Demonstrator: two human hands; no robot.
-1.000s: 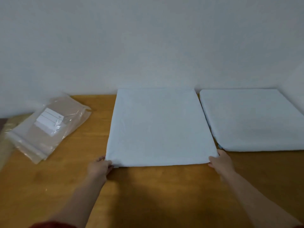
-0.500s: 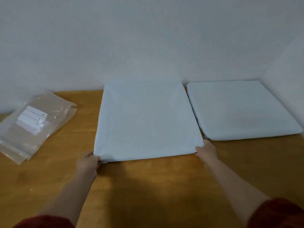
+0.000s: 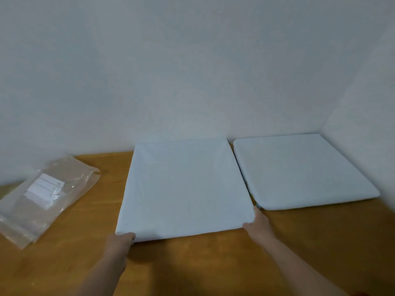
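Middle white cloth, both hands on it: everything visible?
The white cloth is a flat, thin, squarish sheet of smooth pale fabric lying on the wooden table, far edge at the wall. The left hand grips its near left corner, the right hand its near right corner. Its right edge runs close beside the white cushion.

On the table [image 3: 213, 263], the fabric cover [image 3: 186, 189] lies in the middle with its far edge at the wall [image 3: 192, 82], the cushion [image 3: 299, 171] just beside it to the right, the plastic bags [image 3: 42, 197] well apart to the left, and the left hand [image 3: 120, 242] and right hand [image 3: 259, 227] at its near corners.
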